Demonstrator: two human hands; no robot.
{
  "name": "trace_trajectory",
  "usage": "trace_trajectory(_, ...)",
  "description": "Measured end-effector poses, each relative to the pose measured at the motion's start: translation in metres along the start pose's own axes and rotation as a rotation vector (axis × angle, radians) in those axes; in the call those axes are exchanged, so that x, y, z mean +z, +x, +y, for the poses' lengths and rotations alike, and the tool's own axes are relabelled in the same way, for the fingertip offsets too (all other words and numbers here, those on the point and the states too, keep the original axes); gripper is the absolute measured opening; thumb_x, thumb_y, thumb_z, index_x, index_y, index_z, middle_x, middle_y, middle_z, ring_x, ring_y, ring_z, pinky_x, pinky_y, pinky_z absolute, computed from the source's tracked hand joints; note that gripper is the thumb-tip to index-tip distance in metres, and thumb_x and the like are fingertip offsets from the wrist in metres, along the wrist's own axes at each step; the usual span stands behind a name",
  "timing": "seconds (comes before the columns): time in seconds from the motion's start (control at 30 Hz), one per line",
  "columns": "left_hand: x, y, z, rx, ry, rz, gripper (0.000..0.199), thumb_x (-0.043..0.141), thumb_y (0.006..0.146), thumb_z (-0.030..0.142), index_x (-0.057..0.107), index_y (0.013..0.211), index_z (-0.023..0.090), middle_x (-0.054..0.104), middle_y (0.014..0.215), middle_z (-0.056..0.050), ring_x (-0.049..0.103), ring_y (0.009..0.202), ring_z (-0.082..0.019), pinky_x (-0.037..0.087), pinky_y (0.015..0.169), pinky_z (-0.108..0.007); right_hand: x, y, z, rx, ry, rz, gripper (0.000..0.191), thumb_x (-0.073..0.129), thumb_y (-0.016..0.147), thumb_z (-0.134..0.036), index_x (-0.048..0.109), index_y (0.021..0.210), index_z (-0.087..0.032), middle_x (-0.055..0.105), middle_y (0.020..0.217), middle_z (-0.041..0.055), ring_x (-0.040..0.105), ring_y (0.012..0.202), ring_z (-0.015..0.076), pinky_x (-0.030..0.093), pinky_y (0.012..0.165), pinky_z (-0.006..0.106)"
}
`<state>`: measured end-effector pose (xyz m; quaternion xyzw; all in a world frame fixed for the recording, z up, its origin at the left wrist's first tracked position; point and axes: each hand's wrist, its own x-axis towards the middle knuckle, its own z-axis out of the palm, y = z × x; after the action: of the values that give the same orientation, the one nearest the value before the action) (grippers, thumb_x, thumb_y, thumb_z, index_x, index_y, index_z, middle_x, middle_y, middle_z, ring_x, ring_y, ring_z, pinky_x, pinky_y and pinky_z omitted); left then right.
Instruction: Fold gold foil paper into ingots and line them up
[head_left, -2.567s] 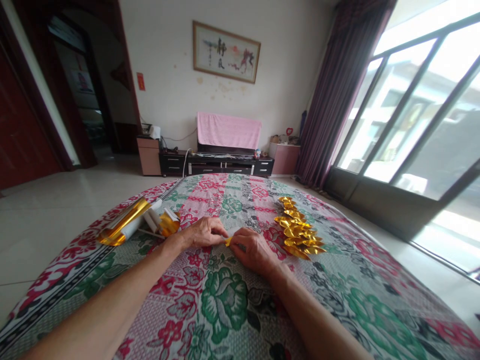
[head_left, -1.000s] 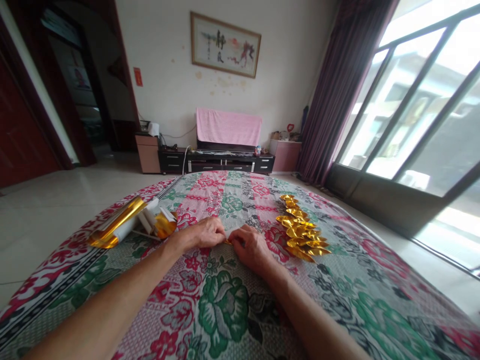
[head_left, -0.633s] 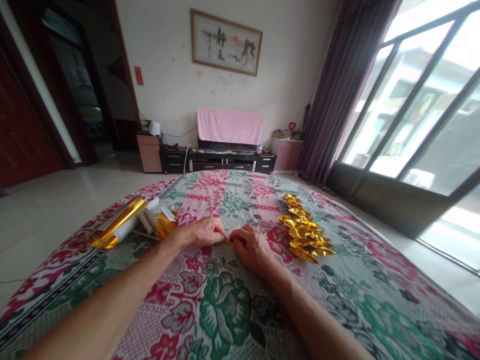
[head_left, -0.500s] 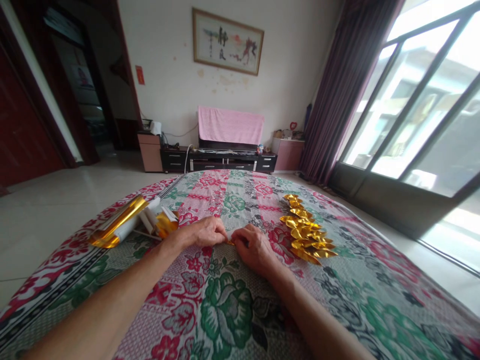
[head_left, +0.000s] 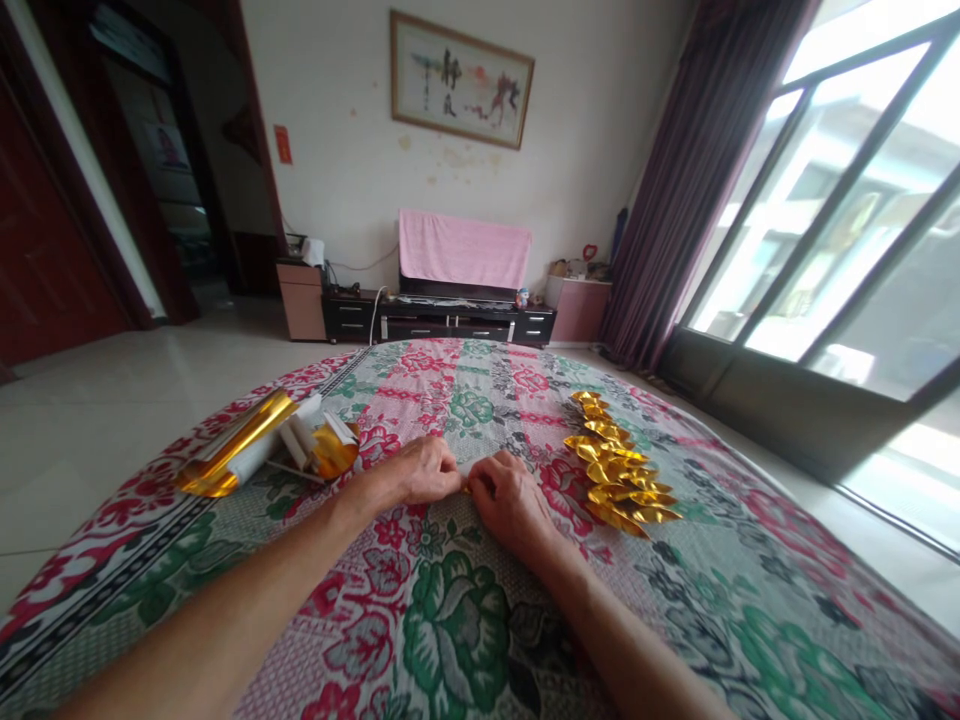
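My left hand (head_left: 426, 470) and my right hand (head_left: 510, 495) are close together over the middle of the flowered cloth (head_left: 457, 620). Both have their fingers closed on a small piece of gold foil (head_left: 466, 489), mostly hidden between them. A bit of white shows just behind the fingertips. To the right lies a row of folded gold foil pieces (head_left: 619, 460), overlapping one another. On the left rest a gold roll (head_left: 244, 440), white strips (head_left: 298, 440) and more gold foil (head_left: 334, 452).
The cloth covers a large rounded table. Beyond it stand a low black cabinet (head_left: 427, 325) and something under a pink cloth (head_left: 465, 248). A purple curtain (head_left: 690, 180) hangs beside the windows at right.
The hands have stayed together with small finger movements, and less gold foil shows between them. The whole view has shifted slightly.
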<state>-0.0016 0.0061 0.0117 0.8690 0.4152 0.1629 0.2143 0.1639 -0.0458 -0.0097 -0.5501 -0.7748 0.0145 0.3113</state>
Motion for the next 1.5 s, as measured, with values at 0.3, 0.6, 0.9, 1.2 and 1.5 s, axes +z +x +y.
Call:
trace_trajectory(0.3, 0.006, 0.000, 0.002, -0.005, 0.096, 0.067, 0.024, 0.050, 0.072, 0.031, 0.060, 0.057, 0.015, 0.057, 0.057, -0.002, 0.050, 0.061, -0.012, 0.031, 0.053, -0.021, 0.000, -0.001, 0.010, 0.017, 0.128, 0.067, 0.016, 0.049, 0.072, -0.006, 0.059, 0.074, -0.018, 0.054, 0.080, 0.0038, 0.050, 0.076, 0.0149, 0.037, 0.066, 0.024)
trace_trajectory(0.6, 0.006, -0.001, 0.003, -0.033, 0.126, 0.069, 0.023, 0.052, 0.072, 0.032, 0.060, 0.058, 0.016, 0.056, 0.055, 0.000, 0.051, 0.061, -0.011, 0.033, 0.055, -0.020, -0.006, 0.001, 0.012, 0.007, 0.205, 0.044, 0.012, 0.052, 0.069, -0.007, 0.054, 0.064, -0.017, 0.053, 0.075, 0.0027, 0.050, 0.070, 0.0128, 0.039, 0.062, 0.022)
trace_trajectory(0.9, 0.007, -0.001, 0.003, -0.036, 0.182, 0.085, 0.023, 0.052, 0.072, 0.032, 0.059, 0.058, 0.015, 0.054, 0.064, 0.000, 0.047, 0.056, -0.009, 0.031, 0.053, -0.021, -0.006, -0.001, 0.016, -0.041, 0.231, 0.027, 0.011, 0.055, 0.069, -0.007, 0.058, 0.065, -0.016, 0.055, 0.078, 0.0036, 0.053, 0.073, 0.0130, 0.042, 0.065, 0.022)
trace_trajectory(1.2, 0.005, -0.002, 0.005, -0.061, 0.195, 0.072, 0.023, 0.052, 0.072, 0.033, 0.058, 0.058, 0.015, 0.053, 0.064, 0.000, 0.047, 0.058, -0.009, 0.030, 0.053, -0.021, -0.008, -0.001, 0.015, -0.074, 0.270, 0.002, 0.018, 0.053, 0.071, -0.004, 0.065, 0.073, -0.018, 0.057, 0.085, 0.0045, 0.054, 0.081, 0.0144, 0.042, 0.071, 0.024)
trace_trajectory(1.5, 0.004, -0.004, 0.002, -0.125, 0.168, 0.111, 0.028, 0.056, 0.071, 0.042, 0.059, 0.060, 0.017, 0.053, 0.067, 0.000, 0.047, 0.056, -0.009, 0.031, 0.051, -0.022, -0.004, -0.002, 0.017, -0.061, 0.279, 0.012, 0.023, 0.053, 0.066, -0.002, 0.069, 0.068, -0.019, 0.060, 0.083, 0.0034, 0.056, 0.079, 0.0138, 0.044, 0.074, 0.025)
